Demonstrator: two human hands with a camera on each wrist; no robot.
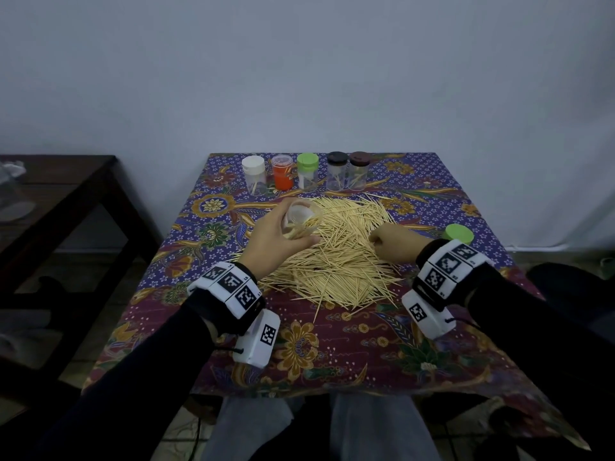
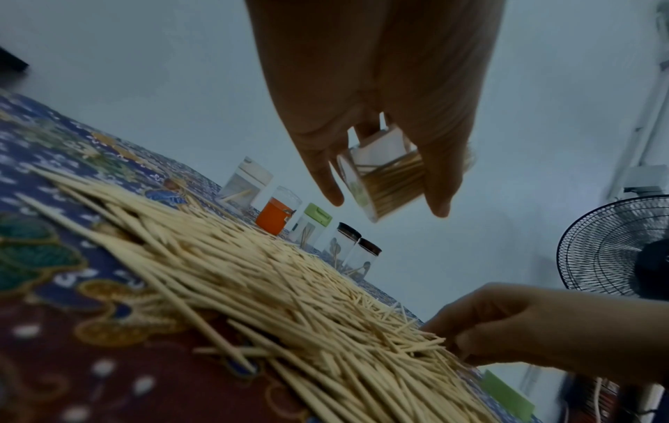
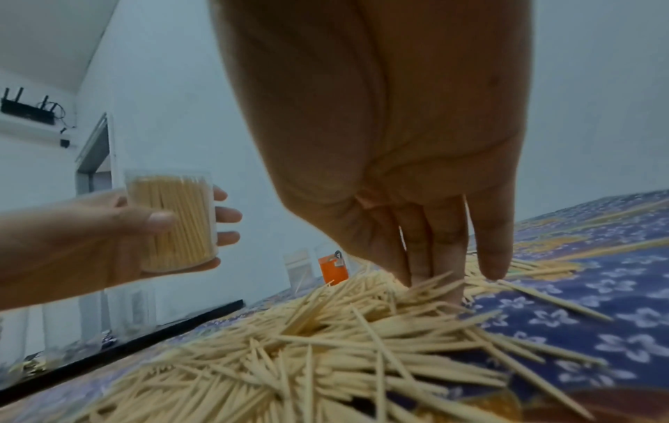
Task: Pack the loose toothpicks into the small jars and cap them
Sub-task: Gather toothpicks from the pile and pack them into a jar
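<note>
A big pile of loose toothpicks [image 1: 336, 257] [image 2: 271, 286] [image 3: 326, 343] lies mid-table. My left hand [image 1: 293, 227] [image 2: 387, 203] grips a small clear uncapped jar [image 1: 304, 217] [image 2: 387, 183] [image 3: 173, 220], well filled with toothpicks and held tilted above the pile's far left part. My right hand [image 1: 374, 241] [image 3: 434, 283] is at the pile's right edge, its fingertips dug in among the sticks and closing on a few. A loose green cap [image 1: 459, 233] sits on the cloth just right of that hand.
Several capped jars stand in a row at the table's far edge: white [image 1: 254, 174], orange [image 1: 283, 174], green [image 1: 307, 173], black [image 1: 337, 169], brown [image 1: 359, 168]. The table wears a patterned cloth [image 1: 299, 344]. A dark side table [image 1: 66, 201] stands left; a fan [image 2: 615, 246] right.
</note>
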